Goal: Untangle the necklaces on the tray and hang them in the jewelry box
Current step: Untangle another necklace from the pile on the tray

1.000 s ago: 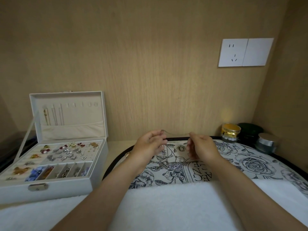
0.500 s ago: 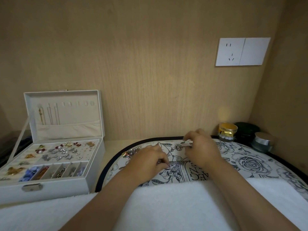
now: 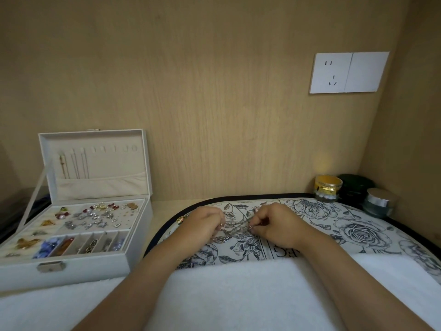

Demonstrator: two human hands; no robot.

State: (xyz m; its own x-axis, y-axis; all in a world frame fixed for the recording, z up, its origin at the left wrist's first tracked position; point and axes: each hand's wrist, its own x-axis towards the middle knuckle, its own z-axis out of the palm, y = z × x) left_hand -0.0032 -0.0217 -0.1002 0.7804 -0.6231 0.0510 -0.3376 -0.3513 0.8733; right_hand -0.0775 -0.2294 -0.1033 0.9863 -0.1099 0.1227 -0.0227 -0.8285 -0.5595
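Jewelry box (image 3: 71, 263), white, lid up, left on tabletop (image 3: 164, 204): earrings and brooches in compartments, chains (image 3: 76, 166) hanging in lid. Floral tray (image 3: 358, 230), centre: tangled necklaces (image 3: 235, 232) lie on it, pinched between left hand (image 3: 202, 223) and right hand (image 3: 276, 225), fingers curled. Three jars (image 3: 328, 187) at tray's far right. White towel (image 3: 238, 295) overlaps tray's near edge.

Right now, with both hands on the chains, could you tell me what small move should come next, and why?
Probably ease them gently apart: the left hand and right hand each pinch the silver chains, which look tangled between them over the tray.
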